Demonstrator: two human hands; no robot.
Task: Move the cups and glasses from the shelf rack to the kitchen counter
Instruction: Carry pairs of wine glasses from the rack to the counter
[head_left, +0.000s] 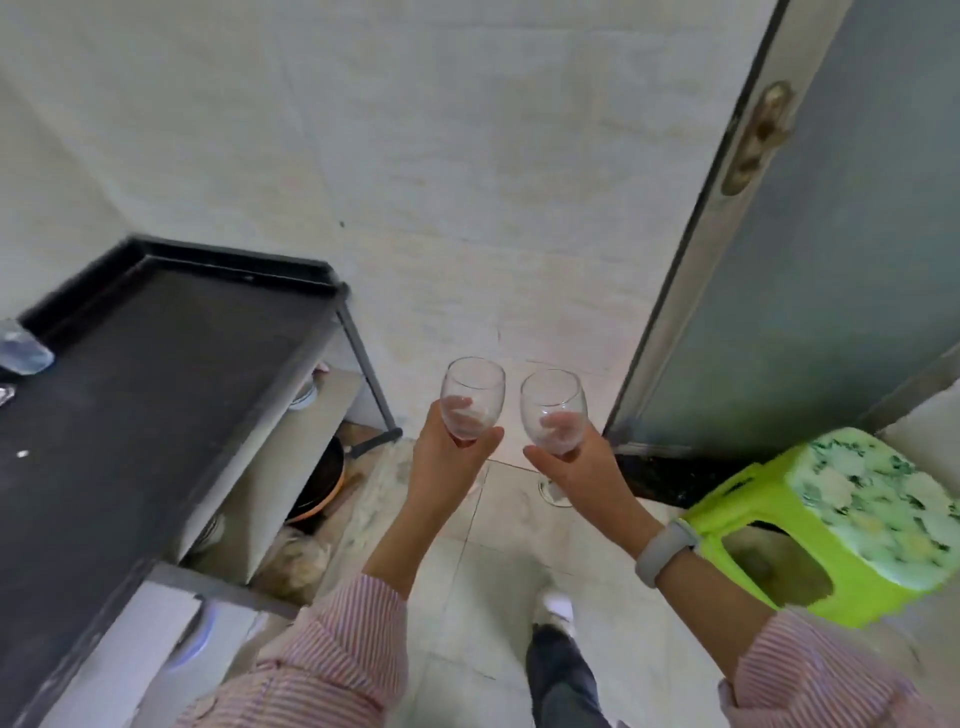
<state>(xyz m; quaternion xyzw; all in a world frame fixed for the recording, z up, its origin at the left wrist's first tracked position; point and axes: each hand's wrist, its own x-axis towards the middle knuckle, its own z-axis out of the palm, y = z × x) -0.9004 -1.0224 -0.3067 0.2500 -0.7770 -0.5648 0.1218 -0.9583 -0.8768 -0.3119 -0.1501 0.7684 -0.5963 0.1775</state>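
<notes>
Left hand: my left hand (451, 453) is wrapped round the lower bowl of the left glass (471, 397), thumb on the near side, fingers (457, 403) showing through the far side. The grip is clenched on that glass.
Right hand: my right hand (574, 465) is closed on the right glass (554, 410) the same way, low on the bowl. Its stem runs down behind the palm and the foot (555, 493) shows below the hand.
Why held so: I judge that cupping the bowl low keeps each glass upright and steady, one per hand.
Glasses to each other: side by side, near but apart, both upright, mouths up, both empty.
Glasses to grip: each bowl stands above its hand, rim well clear of the fingers.
Where they are: in the air over the tiled floor (467, 571), in front of the wall, not resting on anything.
Dark surface: a black top (156, 374) lies to my left, with lower shelves holding a pan (322, 493). I cannot tell whether this is the rack or the counter.
Hazard: a green stool (831, 519) sits close by my right forearm.
Stage: I judge this the carrying step, with neither glass set down yet.
</notes>
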